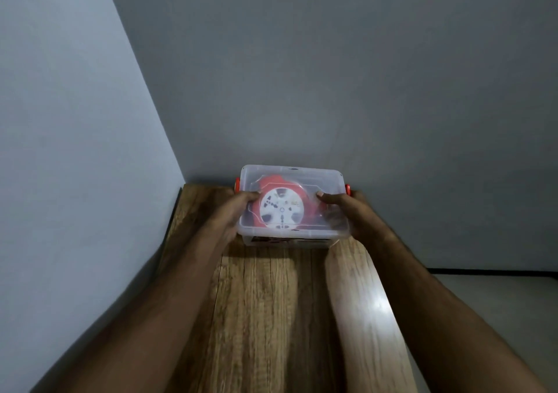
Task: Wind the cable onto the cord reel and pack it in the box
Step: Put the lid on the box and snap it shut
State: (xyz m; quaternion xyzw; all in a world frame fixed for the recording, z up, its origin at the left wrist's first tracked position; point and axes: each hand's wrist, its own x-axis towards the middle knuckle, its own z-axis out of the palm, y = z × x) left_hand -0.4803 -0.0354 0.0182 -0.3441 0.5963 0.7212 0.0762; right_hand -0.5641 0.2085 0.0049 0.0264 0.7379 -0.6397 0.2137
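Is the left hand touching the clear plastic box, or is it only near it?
Touching. In the head view the left hand presses against the left side of the clear plastic box, its thumb lying on the lid with no gap visible.

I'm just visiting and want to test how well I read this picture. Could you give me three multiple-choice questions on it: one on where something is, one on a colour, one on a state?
1. Where does the clear box stand?
A. On the floor
B. At the far end of the wooden table, by the wall
C. On a shelf

2. What colour are the box's side latches?
A. Orange-red
B. Blue
C. Green

3. What is the state of the box?
A. Open and empty
B. Lid on, cord reel inside
C. Tipped on its side

Answers:
1. B: the box sits on the wood grain where the table meets the wall.
2. A: an orange-red latch shows at each end.
3. B: the reel is seen through the clear lid, with the left hand and right hand placed at the box's two ends.
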